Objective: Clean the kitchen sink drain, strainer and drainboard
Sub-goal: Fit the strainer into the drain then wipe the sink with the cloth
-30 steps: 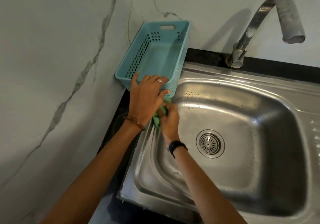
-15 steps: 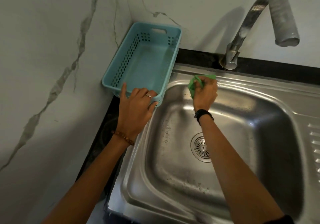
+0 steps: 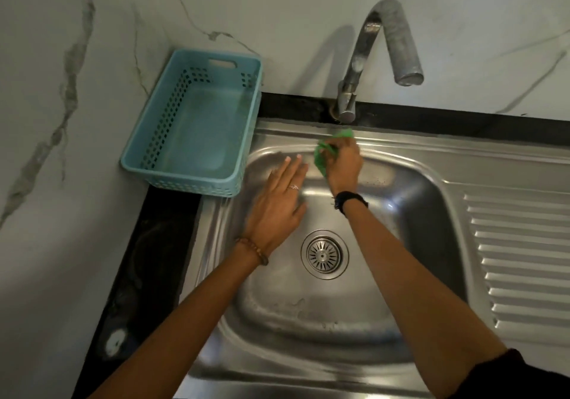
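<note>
A stainless steel sink point(image 3: 410, 201) fills the middle of the view, with a round strainer point(image 3: 324, 254) in its drain. The ribbed drainboard point(image 3: 521, 250) lies to the right. My right hand point(image 3: 342, 164) is closed on a green scrub pad point(image 3: 320, 158) and presses it on the sink's back rim, just below the tap base. My left hand point(image 3: 277, 204) hovers flat over the basin's left side, fingers apart, holding nothing.
A light blue perforated plastic basket point(image 3: 160, 164) stands empty on the black counter at the sink's left, against the marble wall. A curved steel tap point(image 3: 364, 50) rises behind the basin. The black counter strip point(image 3: 148, 260) runs down the left.
My left hand has let go of the blue basket and moved right over the basin. My right hand with the green pad stays at the back rim near the tap.
</note>
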Action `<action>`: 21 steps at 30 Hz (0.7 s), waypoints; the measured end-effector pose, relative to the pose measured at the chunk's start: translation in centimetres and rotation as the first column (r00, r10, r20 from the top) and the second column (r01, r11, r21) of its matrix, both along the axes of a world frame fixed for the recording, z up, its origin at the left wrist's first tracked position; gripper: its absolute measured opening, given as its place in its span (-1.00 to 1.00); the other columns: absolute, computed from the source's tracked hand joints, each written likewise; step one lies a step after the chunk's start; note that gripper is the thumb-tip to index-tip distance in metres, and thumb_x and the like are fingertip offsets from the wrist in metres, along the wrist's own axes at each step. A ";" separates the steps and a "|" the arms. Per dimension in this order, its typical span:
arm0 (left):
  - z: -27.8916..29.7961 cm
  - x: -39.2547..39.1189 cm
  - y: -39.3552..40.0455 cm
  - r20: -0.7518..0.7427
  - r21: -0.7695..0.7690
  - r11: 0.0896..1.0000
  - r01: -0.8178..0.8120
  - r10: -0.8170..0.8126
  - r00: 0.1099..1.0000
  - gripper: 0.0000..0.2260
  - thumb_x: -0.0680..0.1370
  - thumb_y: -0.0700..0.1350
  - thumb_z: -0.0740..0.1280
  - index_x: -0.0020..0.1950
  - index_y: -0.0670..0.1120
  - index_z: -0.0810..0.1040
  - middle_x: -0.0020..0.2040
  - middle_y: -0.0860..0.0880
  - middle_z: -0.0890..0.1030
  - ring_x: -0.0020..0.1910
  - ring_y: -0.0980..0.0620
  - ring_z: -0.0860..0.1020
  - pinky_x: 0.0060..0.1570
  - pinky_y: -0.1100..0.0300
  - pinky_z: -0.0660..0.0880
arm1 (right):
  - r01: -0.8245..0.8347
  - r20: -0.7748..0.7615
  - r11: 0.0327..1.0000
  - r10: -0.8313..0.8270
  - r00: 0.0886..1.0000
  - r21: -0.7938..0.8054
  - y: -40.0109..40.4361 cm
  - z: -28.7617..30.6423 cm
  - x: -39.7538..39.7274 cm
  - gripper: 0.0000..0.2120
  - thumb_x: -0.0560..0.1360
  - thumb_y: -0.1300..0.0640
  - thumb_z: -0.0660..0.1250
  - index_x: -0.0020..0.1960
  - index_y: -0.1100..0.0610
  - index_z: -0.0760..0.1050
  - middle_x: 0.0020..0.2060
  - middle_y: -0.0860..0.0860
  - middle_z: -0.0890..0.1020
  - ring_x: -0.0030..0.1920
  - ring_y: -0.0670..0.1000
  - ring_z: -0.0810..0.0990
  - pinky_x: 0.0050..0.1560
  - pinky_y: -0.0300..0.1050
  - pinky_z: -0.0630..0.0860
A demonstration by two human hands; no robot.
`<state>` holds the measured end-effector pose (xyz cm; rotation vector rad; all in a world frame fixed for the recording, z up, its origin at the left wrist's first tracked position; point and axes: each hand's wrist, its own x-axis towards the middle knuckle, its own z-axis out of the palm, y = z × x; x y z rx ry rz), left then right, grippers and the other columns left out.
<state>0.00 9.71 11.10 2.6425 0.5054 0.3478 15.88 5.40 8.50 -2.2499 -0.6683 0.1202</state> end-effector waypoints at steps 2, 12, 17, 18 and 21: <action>-1.3 2.0 0.4 -0.046 -0.054 0.998 -0.043 0.041 0.998 -0.34 0.54 -0.13 0.24 0.51 -0.10 -0.09 0.55 -0.06 -0.04 0.47 0.14 -0.16 0.40 0.26 -0.26 | -0.167 0.041 0.986 0.166 0.985 0.013 1.4 -0.4 -0.8 -0.79 0.52 0.25 0.26 0.14 0.24 0.50 0.17 0.15 0.51 0.07 -0.08 0.50 0.17 -0.17 0.45; -4.5 8.0 2.4 -0.329 0.083 0.987 -0.138 0.158 0.931 -0.23 0.50 -0.07 0.30 0.51 -0.12 -0.16 0.55 -0.09 -0.13 0.52 -0.05 -0.13 0.46 -0.02 -0.19 | -0.243 0.352 0.874 0.404 0.844 -0.420 -1.9 -2.0 3.0 -0.58 0.51 0.24 0.22 0.35 0.10 0.32 0.28 0.10 0.41 0.25 0.11 0.38 0.12 0.00 0.34; -4.1 9.3 0.1 -0.364 0.091 0.977 -0.191 0.211 0.907 -0.25 0.51 -0.07 0.28 0.51 -0.09 -0.17 0.54 -0.08 -0.17 0.52 -0.08 -0.16 0.44 -0.10 -0.22 | -0.126 0.309 0.877 0.294 0.904 -0.464 -7.0 -1.5 6.4 -0.59 0.49 0.26 0.24 0.32 0.10 0.32 0.26 0.09 0.40 0.19 0.10 0.42 0.09 0.01 0.37; -3.9 9.6 -0.3 -0.368 0.086 0.981 -0.176 0.195 0.909 -0.26 0.52 -0.08 0.27 0.51 -0.08 -0.17 0.55 -0.06 -0.16 0.52 -0.07 -0.15 0.44 -0.12 -0.21 | -0.091 0.305 0.875 0.260 0.916 -0.475 -8.0 -1.3 6.9 -0.60 0.48 0.29 0.24 0.30 0.11 0.33 0.23 0.09 0.41 0.16 0.12 0.44 0.07 0.04 0.38; -3.4 10.3 -2.2 -0.372 0.067 0.991 -0.113 0.130 0.919 -0.27 0.53 -0.08 0.26 0.51 -0.06 -0.17 0.55 -0.04 -0.12 0.52 -0.04 -0.15 0.44 -0.15 -0.21 | 0.052 0.297 0.857 0.121 0.947 -0.512 -11.6 -0.7 8.0 -0.57 0.43 0.35 0.29 0.27 0.16 0.32 0.19 0.13 0.43 0.12 0.15 0.46 0.06 0.10 0.41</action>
